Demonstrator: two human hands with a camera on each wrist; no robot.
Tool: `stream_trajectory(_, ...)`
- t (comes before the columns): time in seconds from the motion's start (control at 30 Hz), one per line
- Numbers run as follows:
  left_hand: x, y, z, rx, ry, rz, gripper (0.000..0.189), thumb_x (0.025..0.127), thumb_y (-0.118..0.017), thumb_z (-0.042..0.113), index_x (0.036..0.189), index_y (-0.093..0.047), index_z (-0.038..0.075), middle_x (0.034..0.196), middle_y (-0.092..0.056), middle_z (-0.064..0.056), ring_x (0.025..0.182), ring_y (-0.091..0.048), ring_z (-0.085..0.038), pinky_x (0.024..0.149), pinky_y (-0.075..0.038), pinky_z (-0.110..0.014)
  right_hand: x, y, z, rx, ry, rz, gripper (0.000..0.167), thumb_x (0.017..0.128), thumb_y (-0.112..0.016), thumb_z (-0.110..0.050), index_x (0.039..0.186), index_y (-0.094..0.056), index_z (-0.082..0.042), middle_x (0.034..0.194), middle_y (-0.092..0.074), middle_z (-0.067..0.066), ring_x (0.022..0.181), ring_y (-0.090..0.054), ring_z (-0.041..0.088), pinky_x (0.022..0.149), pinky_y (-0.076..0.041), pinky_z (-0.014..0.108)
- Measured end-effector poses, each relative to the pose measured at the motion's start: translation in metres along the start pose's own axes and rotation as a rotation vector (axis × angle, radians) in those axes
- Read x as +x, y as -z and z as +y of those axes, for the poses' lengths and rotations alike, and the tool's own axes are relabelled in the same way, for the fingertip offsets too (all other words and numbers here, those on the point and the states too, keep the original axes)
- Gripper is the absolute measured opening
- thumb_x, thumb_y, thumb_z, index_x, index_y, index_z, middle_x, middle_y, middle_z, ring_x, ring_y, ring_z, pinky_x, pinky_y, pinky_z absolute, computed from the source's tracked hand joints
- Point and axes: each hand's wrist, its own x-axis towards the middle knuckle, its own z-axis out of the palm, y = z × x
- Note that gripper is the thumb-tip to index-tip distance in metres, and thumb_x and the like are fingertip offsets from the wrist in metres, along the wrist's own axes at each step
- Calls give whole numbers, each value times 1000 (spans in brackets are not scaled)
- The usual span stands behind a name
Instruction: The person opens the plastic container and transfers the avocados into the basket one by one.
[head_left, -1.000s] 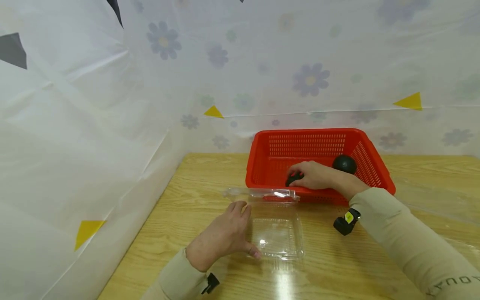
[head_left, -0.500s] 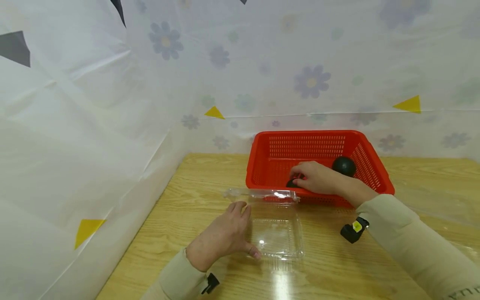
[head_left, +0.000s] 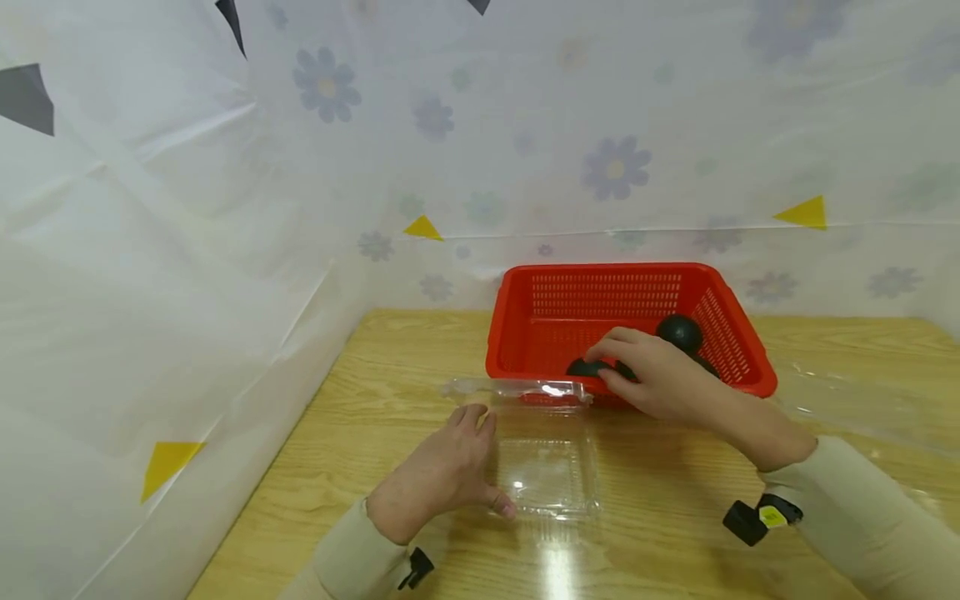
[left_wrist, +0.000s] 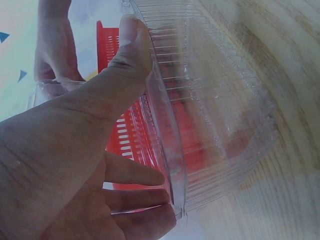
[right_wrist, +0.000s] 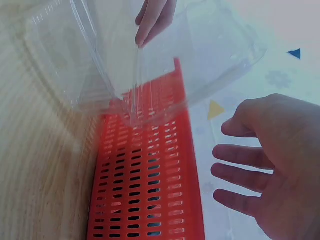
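Note:
On the table a clear plastic clamshell container (head_left: 547,475) stands unfolded, its lid (head_left: 517,388) against the basket's front. My left hand (head_left: 442,479) holds the container's left side. In the left wrist view the thumb (left_wrist: 131,50) and the fingers (left_wrist: 142,200) touch the container's rim (left_wrist: 167,125) at separate spots. Above the front of the red basket (head_left: 498,321) my right hand (head_left: 660,375) reaches in with its fingers apart. Right by its fingertips lies a smooth dark green rounded object (head_left: 588,367). In the right wrist view nothing shows between the fingers (right_wrist: 242,156).
Another dark green round object (head_left: 680,333) lies at the basket's right, and more dark shapes are partly hidden by the right hand. Clear plastic (head_left: 840,400) lies on the table (head_left: 345,417) to the right. A white flowered sheet (head_left: 487,125) hangs behind.
My right hand has drawn back a little to the right, its forearm swinging right, and more of the dark green object by its fingertips shows. The left hand and the container stay in place.

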Motion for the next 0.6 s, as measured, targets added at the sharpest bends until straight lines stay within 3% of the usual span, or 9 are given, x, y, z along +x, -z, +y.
stream_trajectory(0.23, 0, 1, 0, 2, 7, -9, 119, 59, -74, 77, 144, -41, 0, 149, -41, -18, 136, -43, -33, 103, -52, -40, -26, 3, -17, -48, 102, 93, 24, 83, -77, -6, 104, -70, -15, 102, -65, -4, 85, -58, 7, 71, -57, 25)
stream_trajectory(0.4, 0, 0, -1, 5, 5, -3, 119, 58, -74, 77, 143, -42, 0, 149, -42, -19, 136, -43, -33, 102, -52, -41, -44, 0, -29, -28, 106, 80, 28, 81, -79, -8, 106, -69, -17, 106, -63, -8, 84, -53, 2, 69, -53, 18)
stream_trajectory(0.6, -2, 0, -1, 4, -6, 10, 120, 59, -74, 77, 144, -41, 0, 149, -41, -19, 137, -43, -34, 104, -51, -41, -56, -11, -43, 8, 150, 73, 32, 80, -78, -6, 108, -68, -17, 106, -62, -11, 91, -57, 1, 76, -56, 21)
